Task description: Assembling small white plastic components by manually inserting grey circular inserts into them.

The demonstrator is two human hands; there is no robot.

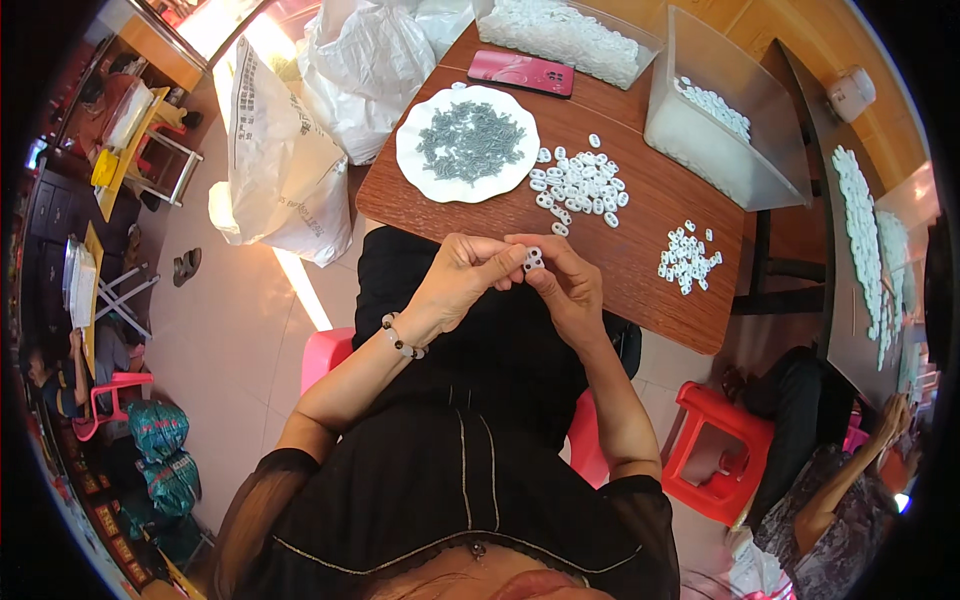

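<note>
Between my two hands, just off the table's near edge, is a small white plastic piece (533, 259) with dark round holes. My left hand (470, 275), a beaded bracelet on its wrist, pinches it from one side. The fingers of my right hand (568, 285) close on its other side. Beyond them a pile of similar white pieces (580, 183) lies on the brown table (440, 215). A scalloped white plate (415, 178) to its left carries many small grey pins (470, 140). Farther right sits a second group of small white pieces (688, 258).
A pink phone (520, 74) lies at the table's back beside a clear bin (640, 70) of white pieces. Another clear bin (700, 160) stands at right. White sacks (290, 150) stand left of the table. A red stool (715, 450) and a seated person (840, 490) are at right.
</note>
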